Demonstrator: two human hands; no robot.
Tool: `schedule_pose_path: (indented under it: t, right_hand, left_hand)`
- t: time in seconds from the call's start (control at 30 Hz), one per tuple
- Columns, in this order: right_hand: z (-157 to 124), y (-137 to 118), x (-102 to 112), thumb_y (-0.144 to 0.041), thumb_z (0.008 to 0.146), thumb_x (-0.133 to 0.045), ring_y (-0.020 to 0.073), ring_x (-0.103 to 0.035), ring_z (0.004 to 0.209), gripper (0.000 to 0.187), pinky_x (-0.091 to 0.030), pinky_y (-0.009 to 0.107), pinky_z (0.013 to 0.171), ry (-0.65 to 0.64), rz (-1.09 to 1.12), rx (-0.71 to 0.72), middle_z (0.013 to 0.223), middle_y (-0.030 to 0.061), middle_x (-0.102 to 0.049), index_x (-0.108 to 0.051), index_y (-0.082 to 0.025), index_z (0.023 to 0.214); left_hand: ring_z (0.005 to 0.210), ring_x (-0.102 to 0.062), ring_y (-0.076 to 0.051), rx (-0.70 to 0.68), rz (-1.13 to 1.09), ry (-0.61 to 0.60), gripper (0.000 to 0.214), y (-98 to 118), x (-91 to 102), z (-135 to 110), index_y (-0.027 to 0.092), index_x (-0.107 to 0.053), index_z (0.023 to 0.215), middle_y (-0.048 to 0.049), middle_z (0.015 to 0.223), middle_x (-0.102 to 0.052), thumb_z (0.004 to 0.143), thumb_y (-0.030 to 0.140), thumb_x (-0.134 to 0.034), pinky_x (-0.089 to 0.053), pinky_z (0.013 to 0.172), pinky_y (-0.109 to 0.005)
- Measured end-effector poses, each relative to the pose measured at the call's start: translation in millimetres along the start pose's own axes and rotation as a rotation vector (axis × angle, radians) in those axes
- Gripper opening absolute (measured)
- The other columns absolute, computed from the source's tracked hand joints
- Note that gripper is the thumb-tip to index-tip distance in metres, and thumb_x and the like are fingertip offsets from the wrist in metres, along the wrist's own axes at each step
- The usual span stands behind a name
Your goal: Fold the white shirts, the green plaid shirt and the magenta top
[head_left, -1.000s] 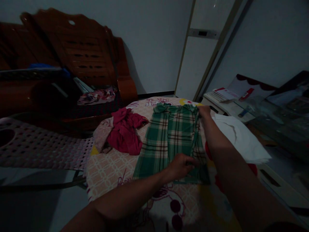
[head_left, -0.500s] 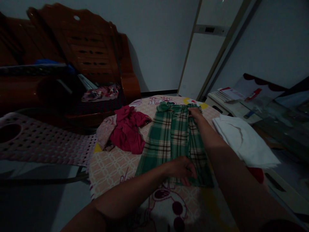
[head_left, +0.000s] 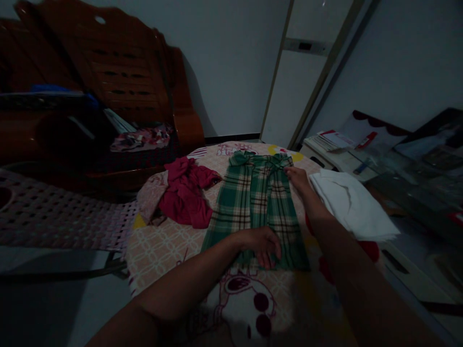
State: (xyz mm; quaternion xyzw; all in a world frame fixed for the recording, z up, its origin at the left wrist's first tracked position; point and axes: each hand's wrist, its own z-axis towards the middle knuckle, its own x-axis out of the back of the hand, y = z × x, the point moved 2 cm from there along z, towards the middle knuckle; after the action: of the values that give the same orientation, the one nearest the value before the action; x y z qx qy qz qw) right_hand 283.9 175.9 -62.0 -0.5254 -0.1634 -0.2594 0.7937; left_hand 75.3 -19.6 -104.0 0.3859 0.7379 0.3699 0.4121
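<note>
A green plaid garment [head_left: 237,205] with cream and dark stripes lies spread on the round table, its gathered, knotted-looking top edge facing away from me. My right hand [head_left: 297,178] is at its upper right edge, fingertips pinched on the fabric. Over the lower part of the cloth rests my left hand [head_left: 263,246], palm down, with loosely bent fingers apart and nothing visible in them. To the left of the plaid garment a crumpled crimson garment [head_left: 188,195] lies near the table's edge, partly over a pale pink patterned cloth [head_left: 152,195].
The table has a pink patterned cover [head_left: 159,253] with cartoon figures. A folded white cloth [head_left: 350,202] sits at the right edge. Beyond stands a wooden sofa [head_left: 133,82]; a woven chair [head_left: 90,219] is at left, and a cluttered glass-topped desk [head_left: 394,173] at right.
My right hand has shifted outward to the right, and the plaid garment's right side now lies flatter and wider. My left hand stays over the lower part. The view has turned slightly right.
</note>
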Motion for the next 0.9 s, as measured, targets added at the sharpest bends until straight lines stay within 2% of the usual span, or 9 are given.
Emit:
schedule_pose_path:
  t: [0.07, 0.2, 0.3, 0.4, 0.53, 0.63, 0.73, 0.9]
  right_hand:
    - [-30, 1, 7, -0.027, 0.083, -0.052, 0.0268, -0.069, 0.107, 0.037, -0.051, 0.046, 0.1, -0.063, -0.115, 0.008, 0.112, 0.0116, -0.075, -0.076, -0.015, 0.109]
    - [-94, -6, 6, -0.032, 0.091, -0.05, 0.0272, -0.06, 0.126, 0.043, -0.044, 0.049, 0.111, -0.237, -0.246, 0.231, 0.133, 0.0123, -0.067, -0.068, -0.019, 0.128]
    - [-134, -12, 1, -0.035, 0.094, -0.05, 0.0307, -0.053, 0.134, 0.047, -0.041, 0.054, 0.114, -0.306, -0.377, 0.311, 0.142, 0.0172, -0.06, -0.063, -0.015, 0.135]
    - [-165, -19, 1, -0.036, 0.097, -0.051, 0.0323, -0.047, 0.14, 0.051, -0.038, 0.055, 0.115, -0.329, -0.478, 0.362, 0.149, 0.0195, -0.053, -0.056, -0.013, 0.142]
    - [-197, -29, 4, -0.04, 0.099, -0.05, 0.0318, -0.044, 0.143, 0.054, -0.038, 0.054, 0.115, -0.299, -0.527, 0.401, 0.153, 0.0169, -0.048, -0.05, -0.018, 0.148]
    - [-211, -35, 4, -0.041, 0.099, -0.051, 0.0325, -0.045, 0.142, 0.053, -0.039, 0.055, 0.114, -0.311, -0.543, 0.409, 0.153, 0.0173, -0.049, -0.051, -0.018, 0.147]
    - [-210, -39, 4, -0.041, 0.099, -0.052, 0.0333, -0.049, 0.138, 0.05, -0.04, 0.056, 0.113, -0.345, -0.539, 0.379, 0.149, 0.0177, -0.053, -0.056, -0.018, 0.143]
    - [-169, -44, 4, -0.041, 0.099, -0.047, 0.0301, -0.055, 0.133, 0.046, -0.042, 0.053, 0.113, -0.289, -0.404, 0.329, 0.142, 0.0163, -0.06, -0.062, -0.018, 0.137]
  left_hand:
    - [0.057, -0.07, -0.015, 0.015, 0.024, 0.011, 0.017, 2, 0.2, -1, 0.015, -0.067, 0.087, -0.0027, 0.068, -0.073, 0.084, 0.032, -0.067, -0.055, 0.051, -0.022]
    - [0.056, -0.069, -0.015, 0.067, 0.094, 0.026, 0.015, 5, 0.5, -7, 0.016, -0.067, 0.09, -0.0017, 0.066, -0.073, 0.085, 0.03, -0.066, -0.053, 0.049, -0.021]
    - [0.056, -0.07, -0.016, 0.073, 0.101, 0.037, 0.014, 7, 0.5, -11, 0.017, -0.067, 0.092, -0.0019, 0.066, -0.073, 0.084, 0.028, -0.066, -0.053, 0.051, -0.022]
    - [0.054, -0.069, -0.017, 0.051, 0.087, 0.051, 0.012, 6, -0.1, -12, 0.016, -0.066, 0.09, -0.0017, 0.065, -0.073, 0.081, 0.025, -0.066, -0.054, 0.051, -0.024]
    - [0.056, -0.07, -0.017, 0.015, 0.089, 0.054, 0.012, 5, -0.6, -15, 0.017, -0.067, 0.09, -0.002, 0.066, -0.074, 0.079, 0.022, -0.066, -0.054, 0.051, -0.024]
    - [0.056, -0.07, -0.016, 0.021, 0.088, 0.067, 0.013, 4, -0.5, -20, 0.017, -0.067, 0.09, -0.0017, 0.067, -0.074, 0.079, 0.024, -0.066, -0.054, 0.051, -0.024]
    - [0.055, -0.069, -0.016, 0.015, 0.082, 0.081, 0.015, 2, -0.1, -22, 0.017, -0.067, 0.089, -0.0017, 0.066, -0.074, 0.078, 0.027, -0.069, -0.053, 0.051, -0.023]
    - [0.055, -0.069, -0.017, 0.009, 0.083, 0.071, 0.02, -1, 1.2, -21, 0.017, -0.068, 0.089, -0.0023, 0.067, -0.074, 0.077, 0.032, -0.071, -0.053, 0.051, -0.024]
